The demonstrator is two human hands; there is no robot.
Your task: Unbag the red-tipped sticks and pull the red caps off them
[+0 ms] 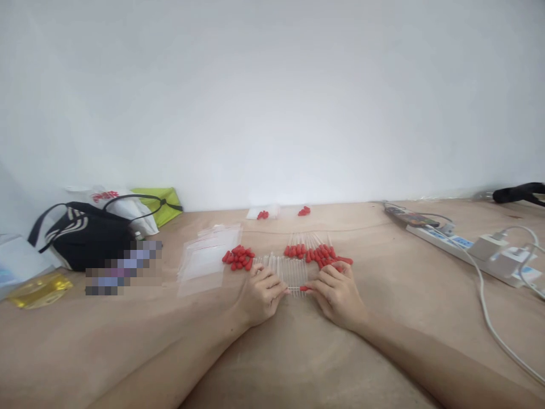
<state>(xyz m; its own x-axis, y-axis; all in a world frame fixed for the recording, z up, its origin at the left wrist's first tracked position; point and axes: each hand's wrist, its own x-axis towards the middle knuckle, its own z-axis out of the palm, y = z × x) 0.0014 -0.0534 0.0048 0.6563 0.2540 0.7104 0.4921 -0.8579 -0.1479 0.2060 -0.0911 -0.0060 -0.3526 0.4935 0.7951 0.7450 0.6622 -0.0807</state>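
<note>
Between my hands runs a thin clear dropper tube (294,288), held level. My left hand (264,295) pinches the tube's end, and my right hand (338,295) pinches a red rubber bulb (304,288) at the other end. Behind and beneath lies a row of clear glass tubes (292,270). A heap of loose red bulbs (238,258) sits beyond my left hand. Past my right hand lie several droppers with red bulbs fitted (317,253), their tubes pointing toward the wall.
Flat clear zip bags (208,258) lie left of the bulbs. Two small bags with red bulbs (263,215) rest by the wall. A black bag (91,236) and a yellow packet (40,291) stand left. On the right are a power strip (460,250) and white cables (483,301).
</note>
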